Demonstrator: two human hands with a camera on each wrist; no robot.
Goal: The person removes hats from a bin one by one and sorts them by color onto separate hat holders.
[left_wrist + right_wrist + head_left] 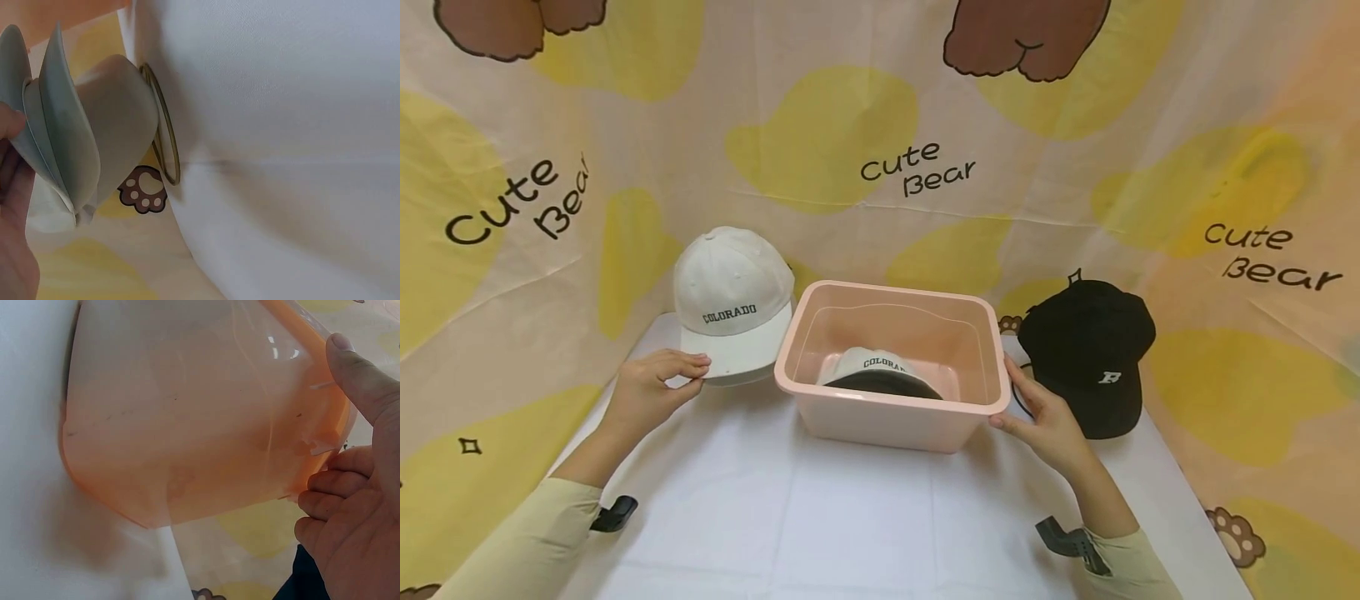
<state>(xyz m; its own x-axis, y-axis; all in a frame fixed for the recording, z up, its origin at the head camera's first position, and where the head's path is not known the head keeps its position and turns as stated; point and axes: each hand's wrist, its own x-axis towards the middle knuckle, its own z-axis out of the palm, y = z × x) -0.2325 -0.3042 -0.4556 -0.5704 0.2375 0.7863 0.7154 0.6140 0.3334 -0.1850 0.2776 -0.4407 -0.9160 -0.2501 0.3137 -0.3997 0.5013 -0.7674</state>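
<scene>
My left hand (655,387) pinches the brim of a white cap (730,279) lettered COLORADO, at the left of the table. In the left wrist view the cap's brim (12,69) shows edge-on between thumb and fingers, with a second pale curved flap (69,119) beside it. Below the cap a thin metal ring (167,131) meets the table. My right hand (1048,421) grips the right rim of a pink plastic bin (880,421), thumb on the near side. Inside the bin lies another white COLORADO cap (868,363) with a dark-looking brim, partly hidden by the front wall.
A black cap (1086,350) with a white letter sits to the right of the bin, close behind my right hand. White cloth covers the table (850,517). A printed bear curtain (820,142) hangs around the back and sides.
</scene>
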